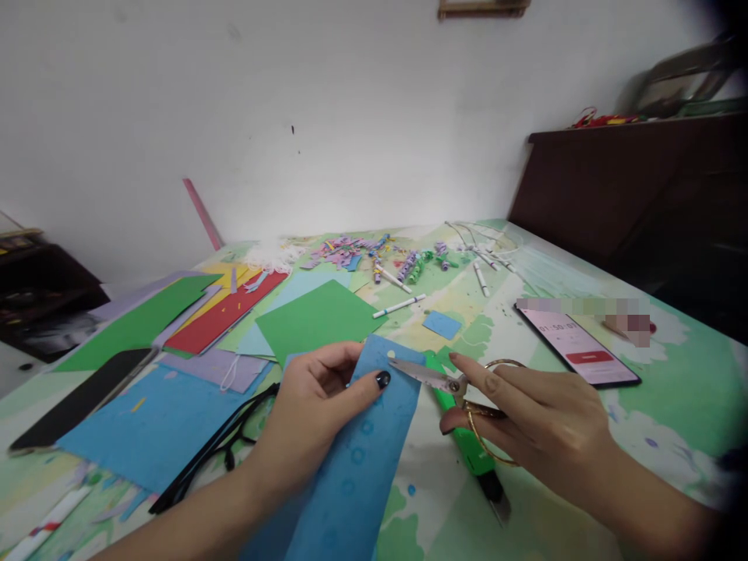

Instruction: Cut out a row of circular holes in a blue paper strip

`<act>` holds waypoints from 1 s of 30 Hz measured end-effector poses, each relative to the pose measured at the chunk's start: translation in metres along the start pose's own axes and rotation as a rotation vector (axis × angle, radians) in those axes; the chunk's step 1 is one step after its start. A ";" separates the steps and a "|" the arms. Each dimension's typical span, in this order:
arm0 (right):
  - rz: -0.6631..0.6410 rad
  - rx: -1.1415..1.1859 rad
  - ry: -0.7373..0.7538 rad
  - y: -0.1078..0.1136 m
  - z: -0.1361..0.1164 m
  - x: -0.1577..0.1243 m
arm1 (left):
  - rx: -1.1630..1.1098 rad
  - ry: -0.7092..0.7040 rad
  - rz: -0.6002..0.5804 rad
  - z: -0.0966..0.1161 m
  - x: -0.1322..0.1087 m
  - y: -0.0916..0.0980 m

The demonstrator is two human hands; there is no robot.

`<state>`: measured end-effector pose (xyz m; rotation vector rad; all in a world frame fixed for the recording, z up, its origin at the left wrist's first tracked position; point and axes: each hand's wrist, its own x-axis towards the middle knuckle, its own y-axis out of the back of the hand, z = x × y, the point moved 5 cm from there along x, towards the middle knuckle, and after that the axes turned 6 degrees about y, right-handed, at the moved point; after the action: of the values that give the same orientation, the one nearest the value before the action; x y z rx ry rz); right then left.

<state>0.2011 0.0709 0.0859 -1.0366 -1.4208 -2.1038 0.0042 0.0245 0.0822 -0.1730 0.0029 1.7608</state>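
My left hand [327, 397] pinches a long strip of blue paper [356, 483] near its far end, thumb on top. Several drawn circles run down the strip, and a small round hole shows near its top. My right hand [538, 413] has its fingers in the gold handles of a pair of scissors [429, 375]. The scissor blades lie across the strip's far end, with the tip beside the hole. Under the scissors lies a green utility knife [467, 436] on the table. A tiny blue paper disc [411, 490] rests nearby.
Coloured paper sheets, including a green sheet [321, 312], spread to the left beside eyeglasses [234, 436] and a dark phone [75, 397]. At the right lies a lit phone [578, 343]. Paper scraps [344, 251] and white markers [399, 305] lie toward the wall.
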 end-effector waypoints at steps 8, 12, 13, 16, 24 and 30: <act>0.001 0.003 -0.007 0.001 0.001 0.001 | -0.027 0.069 -0.005 -0.003 0.000 0.002; 0.006 -0.041 0.008 0.003 0.000 0.001 | -0.051 0.111 -0.001 -0.006 -0.001 0.004; 0.013 -0.050 0.011 0.004 -0.001 0.001 | -0.058 0.120 -0.006 -0.006 -0.001 0.004; 0.026 -0.027 -0.005 0.003 0.000 0.000 | -0.069 0.114 -0.020 -0.006 0.001 0.001; 0.073 0.065 -0.096 0.000 -0.001 -0.001 | -0.014 -0.027 0.001 -0.001 0.000 -0.001; 0.019 0.055 -0.081 -0.002 -0.005 0.000 | -0.009 -0.056 -0.014 -0.006 0.000 -0.002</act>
<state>0.1983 0.0668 0.0836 -1.1202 -1.4927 -2.0186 0.0063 0.0247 0.0768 -0.1303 -0.0467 1.7518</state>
